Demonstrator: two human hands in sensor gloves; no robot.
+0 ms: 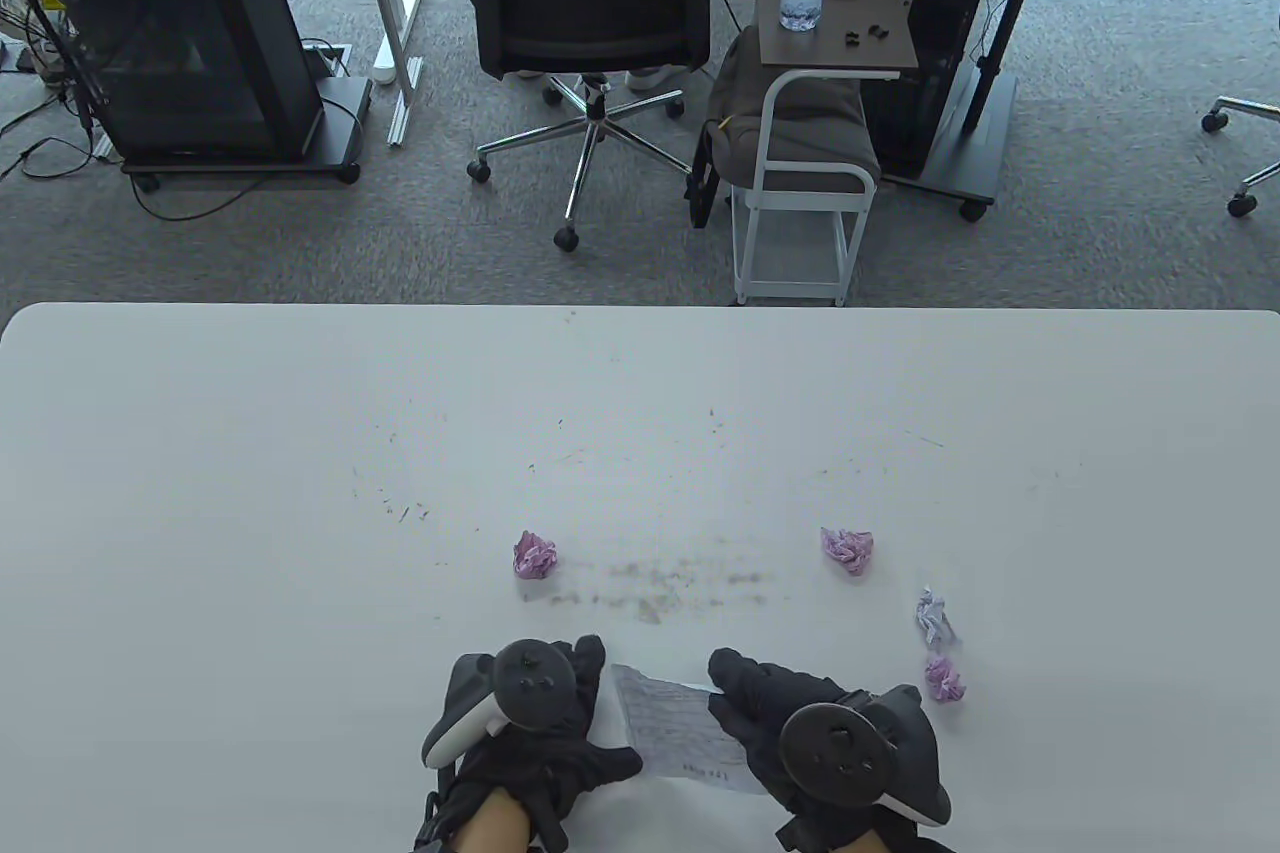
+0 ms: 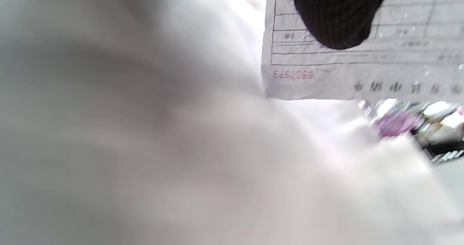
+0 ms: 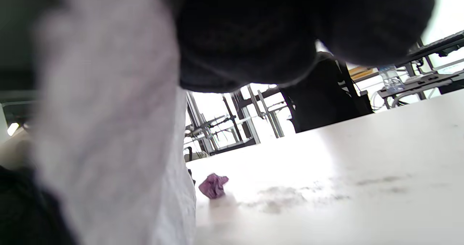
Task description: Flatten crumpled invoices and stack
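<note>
White table (image 1: 300, 493), invoice (image 1: 680, 723) lying diagonally between left hand (image 1: 535, 713), right hand (image 1: 800, 733)

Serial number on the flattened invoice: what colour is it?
Red, on the invoice; clearest in the left wrist view.

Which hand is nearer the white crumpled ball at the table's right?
Right. The right hand lies just left of the white crumpled ball; the left hand is farther left, across the flattened invoice both hold.
</note>
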